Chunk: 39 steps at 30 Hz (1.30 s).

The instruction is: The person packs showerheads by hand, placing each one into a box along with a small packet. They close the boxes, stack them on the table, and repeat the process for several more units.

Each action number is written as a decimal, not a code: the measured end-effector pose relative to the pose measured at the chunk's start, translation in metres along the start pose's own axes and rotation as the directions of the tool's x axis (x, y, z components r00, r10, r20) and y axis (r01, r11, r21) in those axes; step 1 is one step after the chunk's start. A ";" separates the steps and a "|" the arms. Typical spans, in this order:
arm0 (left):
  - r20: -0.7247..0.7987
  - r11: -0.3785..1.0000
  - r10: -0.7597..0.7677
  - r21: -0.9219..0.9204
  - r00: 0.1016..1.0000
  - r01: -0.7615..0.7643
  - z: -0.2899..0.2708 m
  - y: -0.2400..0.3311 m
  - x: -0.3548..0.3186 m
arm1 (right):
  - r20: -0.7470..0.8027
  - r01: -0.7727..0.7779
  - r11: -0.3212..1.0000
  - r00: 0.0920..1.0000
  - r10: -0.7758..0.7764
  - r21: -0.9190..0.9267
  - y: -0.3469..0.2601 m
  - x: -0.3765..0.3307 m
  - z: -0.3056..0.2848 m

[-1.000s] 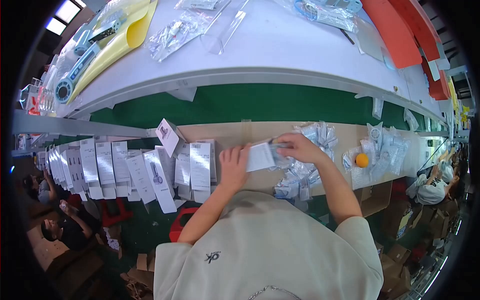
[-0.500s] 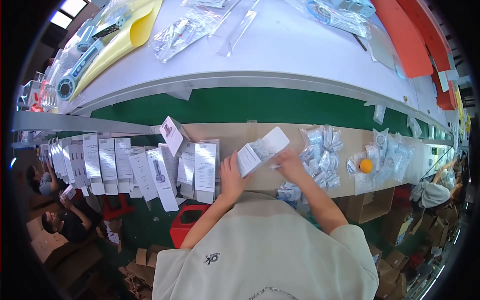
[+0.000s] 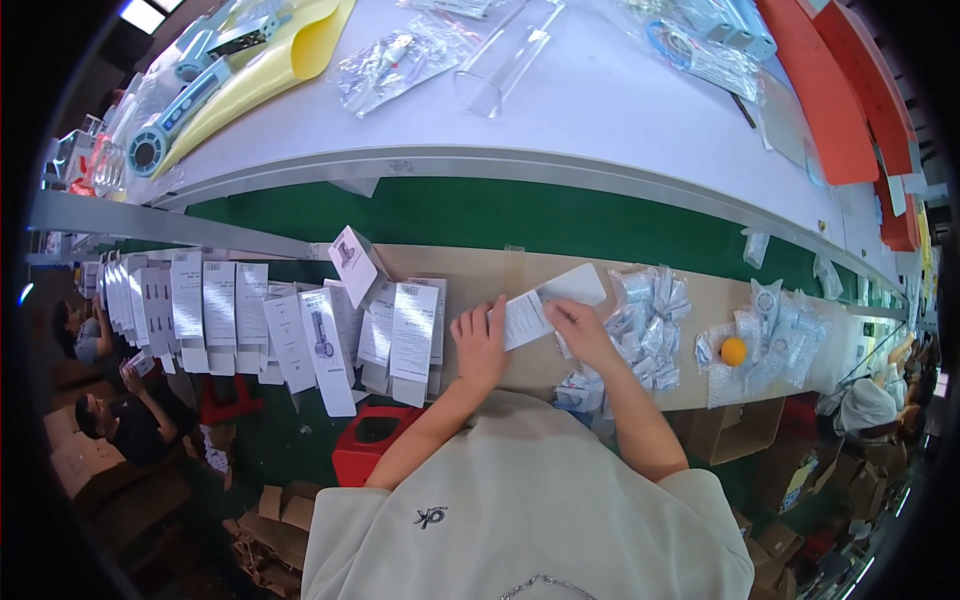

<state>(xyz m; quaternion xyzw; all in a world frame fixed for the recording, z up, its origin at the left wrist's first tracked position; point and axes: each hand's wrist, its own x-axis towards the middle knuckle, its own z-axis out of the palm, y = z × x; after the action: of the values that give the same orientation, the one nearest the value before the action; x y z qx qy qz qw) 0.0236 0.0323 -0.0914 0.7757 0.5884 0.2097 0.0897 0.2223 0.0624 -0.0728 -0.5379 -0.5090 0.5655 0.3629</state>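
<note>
My left hand (image 3: pixel 480 345) grips a box (image 3: pixel 525 320), its flap (image 3: pixel 580 284) still open; my right hand's (image 3: pixel 582 332) pinch I can't tell. Boxes (image 3: pixel 412 335) stand leftward; bags (image 3: pixel 650 325) lie unboxed.

The white rectangular paperboard box (image 3: pixel 524 322) looked smooth; the crinkled, silvery-clear plastic packets (image 3: pixel 650 328) were glossy, the red square stool (image 3: pixel 350 460) smooth plastic, the beige short-sleeved shirt (image 3: pixel 540 480) matt cloth.

The box (image 3: pixel 525 319) is white with dark printed lines, the curled sheet (image 3: pixel 265 80) yellow, the floor (image 3: pixel 600 217) green.
</note>
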 end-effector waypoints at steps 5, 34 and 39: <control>-0.038 0.991 -0.032 -0.129 0.999 0.027 -0.026 -0.012 0.030 | 0.114 0.204 0.816 0.979 -0.169 -0.540 -0.049 0.051 -0.023; 0.616 -0.367 0.141 -0.694 0.775 0.619 -0.002 -0.046 -0.012 | -0.603 -0.522 0.381 0.787 -0.129 -0.763 0.033 -0.014 -0.101; 0.630 -0.571 -0.320 -0.724 0.708 0.386 0.011 -0.056 0.022 | -0.624 0.003 0.812 0.638 -0.450 -0.583 -0.010 -0.039 -0.097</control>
<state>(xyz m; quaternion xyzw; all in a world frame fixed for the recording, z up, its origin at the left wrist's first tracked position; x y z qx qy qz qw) -0.0157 0.0709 -0.1181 0.0667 0.3985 0.5175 0.7543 0.3223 0.0448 -0.0445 -0.7257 -0.5190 0.0813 0.4442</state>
